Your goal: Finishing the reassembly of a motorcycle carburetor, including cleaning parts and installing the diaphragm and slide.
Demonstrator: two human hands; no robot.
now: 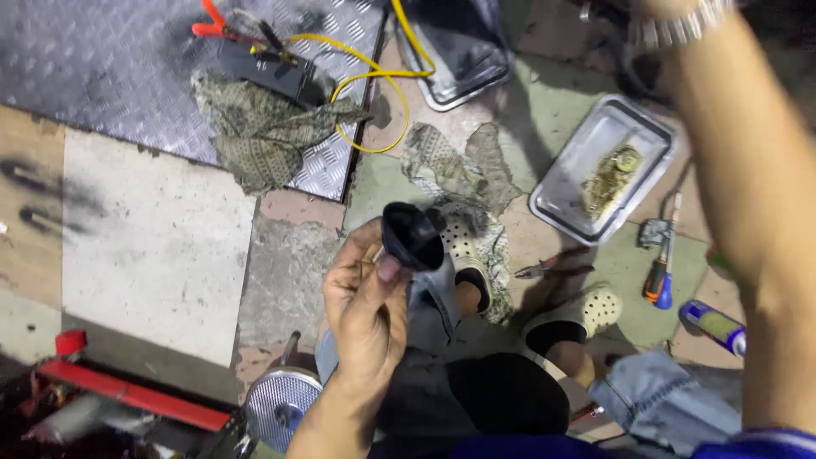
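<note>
My left hand [365, 297] is clamped on a black rubber cap [411, 235], held up over the floor. Right hand's out of frame, can't tell its state. Inspecting it, I reckon; next needs both hands.

A patched concrete floor [161, 246] carries a diamond-plate metal sheet [110, 68] at the upper left, with a patterned rag [259, 127] draped over its edge. A yellow cable [365, 81] loops past red-handled pliers [212, 24]. Two metal trays lie to the right — one [459, 59] dark inside, the other [565, 183] holding brownish bits. A screwdriver [659, 280] and a spray can [714, 325] lie near a red floor jack [127, 395] — low left.
</note>
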